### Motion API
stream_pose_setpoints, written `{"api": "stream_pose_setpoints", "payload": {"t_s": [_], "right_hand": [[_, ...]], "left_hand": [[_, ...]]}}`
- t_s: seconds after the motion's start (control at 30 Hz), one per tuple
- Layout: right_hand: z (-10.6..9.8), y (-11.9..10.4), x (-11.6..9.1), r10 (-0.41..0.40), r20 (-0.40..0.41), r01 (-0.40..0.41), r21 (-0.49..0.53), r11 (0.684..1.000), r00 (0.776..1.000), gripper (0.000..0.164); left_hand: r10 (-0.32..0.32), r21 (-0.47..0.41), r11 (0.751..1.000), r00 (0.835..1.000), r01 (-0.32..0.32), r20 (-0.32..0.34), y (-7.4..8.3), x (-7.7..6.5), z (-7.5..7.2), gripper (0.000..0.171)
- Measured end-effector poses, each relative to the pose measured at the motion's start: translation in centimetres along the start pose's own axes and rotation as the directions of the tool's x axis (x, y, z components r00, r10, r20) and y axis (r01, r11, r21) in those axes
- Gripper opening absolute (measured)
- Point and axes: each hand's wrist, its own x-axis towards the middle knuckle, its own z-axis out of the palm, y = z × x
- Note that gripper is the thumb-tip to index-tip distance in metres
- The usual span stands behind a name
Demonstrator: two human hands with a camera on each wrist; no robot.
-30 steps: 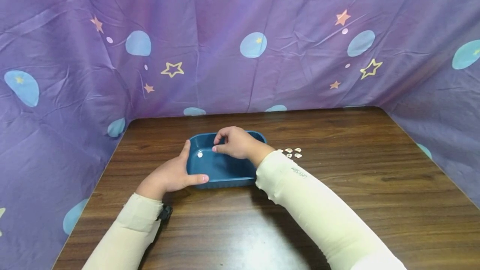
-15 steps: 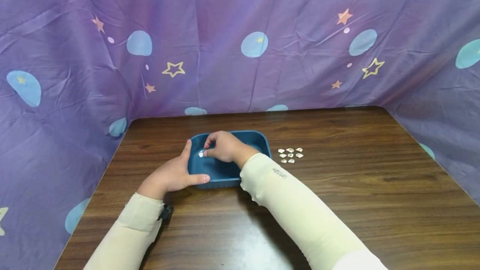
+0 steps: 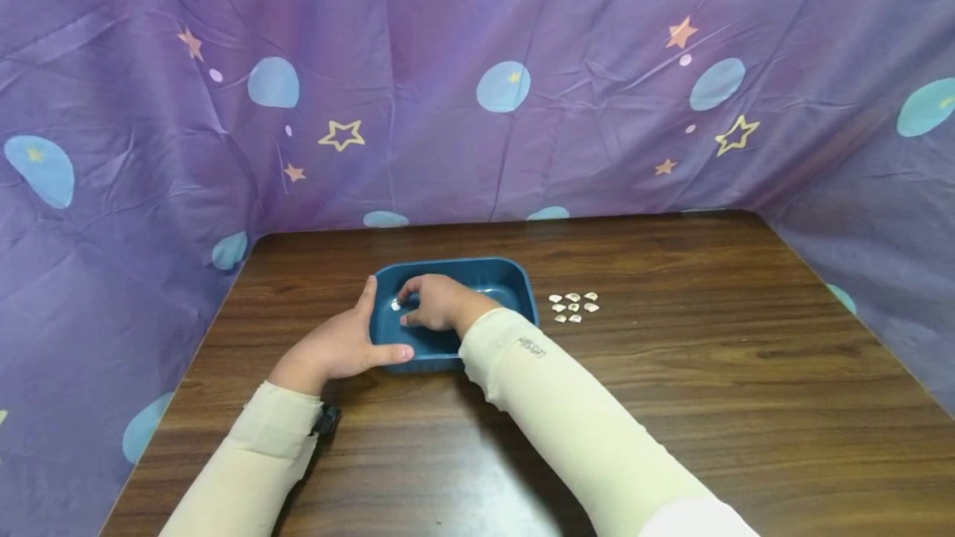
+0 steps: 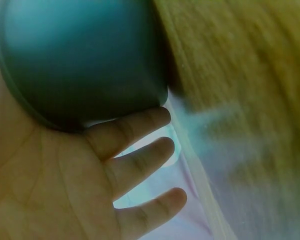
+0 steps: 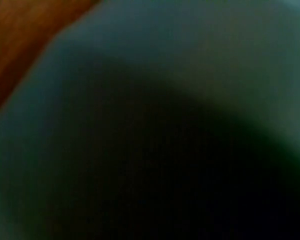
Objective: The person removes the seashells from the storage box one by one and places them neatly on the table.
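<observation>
A blue rectangular plastic tray stands on the wooden table in the head view. My left hand braces its left end, thumb along the near wall and fingers against the side. The left wrist view shows those straight fingers beneath the tray wall. Inside the tray, my right hand reaches towards the left end, thumb and fingers apart. By its fingertips lies a small whitish shell; whether there is more than one, I cannot tell. The right wrist view is dark and blurred.
Several small pale shells lie in short rows on the table just right of the tray. The brown wooden table extends right and towards me. A purple patterned cloth hangs behind and at both sides.
My right hand has moved left inside the tray to the whitish shell, and its thumb and fingers have spread. The shells at the right are fully uncovered. The left hand stays put.
</observation>
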Motion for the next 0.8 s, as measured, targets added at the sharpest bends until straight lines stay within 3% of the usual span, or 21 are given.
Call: {"api": "stream_pose_setpoints", "payload": {"t_s": [0.33,0.8], "right_hand": [[0.48,0.06,0.18,0.004,0.058,-0.003,-0.024,1.0,0.998,0.052],[0.2,0.21,-0.1,-0.029,0.001,0.029,0.012,1.0,1.0,0.01]], "left_hand": [[0.011,-0.001,1.0,1.0,-0.011,0.0,0.18,-0.17,-0.21,0.134],[0.011,0.001,1.0,1.0,-0.011,0.001,0.11,-0.07,-0.11,0.135]]}}
